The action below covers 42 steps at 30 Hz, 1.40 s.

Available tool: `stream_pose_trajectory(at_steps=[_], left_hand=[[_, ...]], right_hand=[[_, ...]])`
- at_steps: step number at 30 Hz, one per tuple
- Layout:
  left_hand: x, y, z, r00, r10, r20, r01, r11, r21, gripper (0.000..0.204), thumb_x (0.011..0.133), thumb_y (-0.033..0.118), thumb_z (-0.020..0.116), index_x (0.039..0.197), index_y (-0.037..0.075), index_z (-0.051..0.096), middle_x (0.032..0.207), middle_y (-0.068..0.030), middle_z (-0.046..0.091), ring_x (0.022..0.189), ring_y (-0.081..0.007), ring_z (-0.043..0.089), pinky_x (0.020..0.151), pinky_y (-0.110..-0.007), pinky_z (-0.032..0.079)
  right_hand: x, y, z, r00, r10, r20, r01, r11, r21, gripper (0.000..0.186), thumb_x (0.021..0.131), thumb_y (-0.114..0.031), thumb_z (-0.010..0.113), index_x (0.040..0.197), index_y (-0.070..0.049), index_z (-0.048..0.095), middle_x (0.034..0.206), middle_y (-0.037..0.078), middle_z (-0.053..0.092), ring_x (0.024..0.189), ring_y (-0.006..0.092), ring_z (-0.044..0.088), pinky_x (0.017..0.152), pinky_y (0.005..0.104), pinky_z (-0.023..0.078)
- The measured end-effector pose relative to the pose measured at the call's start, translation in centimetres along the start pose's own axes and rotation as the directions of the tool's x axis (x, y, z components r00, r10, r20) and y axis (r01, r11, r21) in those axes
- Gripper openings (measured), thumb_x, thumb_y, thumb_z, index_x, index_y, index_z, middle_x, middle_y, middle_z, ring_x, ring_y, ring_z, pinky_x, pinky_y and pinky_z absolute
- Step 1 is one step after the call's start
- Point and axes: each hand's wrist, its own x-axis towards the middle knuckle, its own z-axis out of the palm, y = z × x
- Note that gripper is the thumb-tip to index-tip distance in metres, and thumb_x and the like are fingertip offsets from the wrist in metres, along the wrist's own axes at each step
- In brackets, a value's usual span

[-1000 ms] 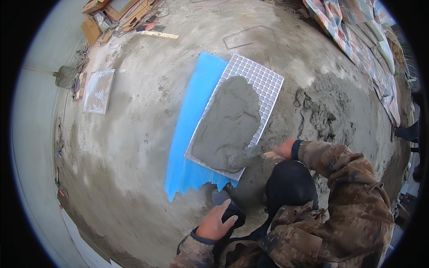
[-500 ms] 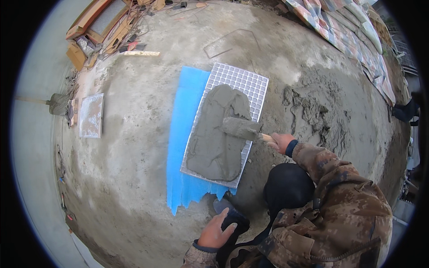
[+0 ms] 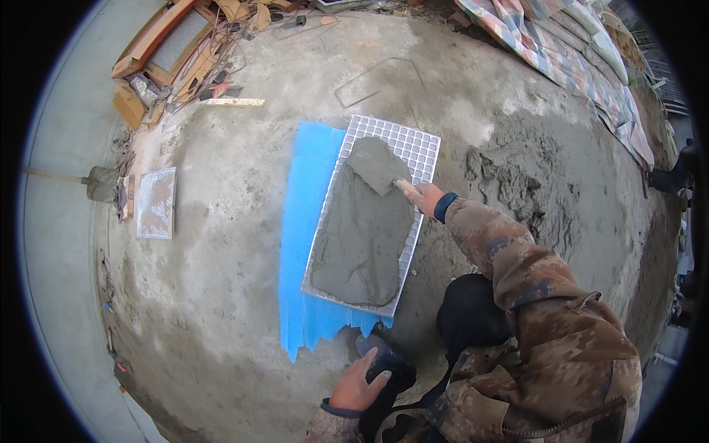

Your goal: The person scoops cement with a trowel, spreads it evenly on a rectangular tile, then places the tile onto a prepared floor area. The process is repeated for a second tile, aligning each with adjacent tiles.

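My right hand (image 3: 427,199) grips the wooden handle of a trowel (image 3: 381,172), whose blade is coated in grey mortar. The blade lies on the upper part of a thick layer of wet mortar (image 3: 358,244). That mortar covers most of a white plastic grid tray (image 3: 416,153) with small square cells; bare cells show along the far end and right edge. Under the tray's left side lies a blue sheet (image 3: 301,236) with a ragged near end. My left hand (image 3: 358,385) rests by my knee with fingers apart, holding nothing.
A heap of wet mortar (image 3: 517,177) spreads on the concrete floor at right. A small framed panel (image 3: 156,203) and a shovel (image 3: 102,183) are at left. Wooden scraps (image 3: 166,44) lie far left, a bent metal rod (image 3: 369,74) beyond the tray, a striped tarp (image 3: 561,66) far right.
My right hand has moved the trowel away from me and slightly left, from the tray's middle to the upper mortar. The mortar's far part looks flatter. My left hand has stayed put.
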Motion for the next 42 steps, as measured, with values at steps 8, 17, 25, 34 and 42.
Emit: stream_pose_trajectory(at_steps=[8, 17, 25, 34, 42], left_hand=[[0.3, -0.8, 0.3, 0.999, 0.046, -0.018, -0.045, 0.998, 0.031, 0.067, 0.091, 0.033, 0.068, 0.143, 0.000, 0.044, 0.128, -0.0264, 0.059, 0.119, -0.0388, 0.057, 0.102, -0.042, 0.045], [1.0, -1.5, 0.1, 0.997, 0.073, -0.013, -0.072, 0.997, 0.013, 0.066, 0.091, 0.033, 0.068, 0.143, -0.001, 0.045, 0.129, -0.0278, 0.058, 0.119, -0.0395, 0.057, 0.101, -0.042, 0.046], [0.4, -1.8, -0.2, 0.999, 0.047, -0.007, -0.047, 0.998, 0.029, 0.066, 0.090, 0.031, 0.070, 0.143, -0.001, 0.045, 0.129, -0.0253, 0.059, 0.122, -0.0357, 0.058, 0.102, -0.039, 0.045], [0.4, -0.8, -0.5, 1.000, 0.006, 0.016, -0.006, 1.000, -0.013, 0.067, 0.089, 0.030, 0.070, 0.144, 0.000, 0.045, 0.126, -0.0256, 0.061, 0.118, -0.0355, 0.060, 0.100, -0.039, 0.047], [0.5, -1.1, 0.0, 0.999, 0.052, -0.005, -0.052, 0.997, 0.053, 0.067, 0.089, 0.031, 0.070, 0.143, 0.000, 0.046, 0.127, -0.0247, 0.061, 0.119, -0.0362, 0.060, 0.101, -0.040, 0.047]], right_hand=[[-2.8, 1.9, -1.2, 0.978, -0.193, -0.075, 0.127, 0.843, -0.522, 0.045, 0.095, -0.049, 0.055, 0.112, -0.008, 0.064, 0.095, 0.020, 0.071, 0.086, 0.0409, 0.067, 0.074, 0.0501, 0.053], [-0.2, 0.9, -2.0, 0.986, -0.002, -0.168, -0.057, 0.936, -0.347, 0.047, 0.096, -0.047, 0.053, 0.105, -0.002, 0.063, 0.096, 0.023, 0.070, 0.094, 0.0423, 0.066, 0.081, 0.0496, 0.052], [-5.0, 5.2, -1.8, 0.971, -0.022, -0.240, -0.010, 0.991, -0.131, 0.048, 0.097, -0.047, 0.054, 0.098, 0.000, 0.061, 0.090, 0.026, 0.067, 0.089, 0.0449, 0.064, 0.077, 0.0499, 0.049], [-6.1, 7.3, -2.5, 0.894, 0.026, -0.447, -0.118, 0.977, -0.179, 0.047, 0.098, -0.048, 0.053, 0.091, -0.001, 0.060, 0.075, 0.023, 0.063, 0.067, 0.0405, 0.061, 0.064, 0.0475, 0.049], [-3.1, -0.1, -1.3, 0.936, 0.351, 0.007, -0.263, 0.689, 0.676, 0.062, 0.092, -0.066, 0.053, 0.092, -0.005, 0.062, 0.063, 0.006, 0.054, 0.046, 0.0159, 0.053, 0.041, 0.0344, 0.041]])
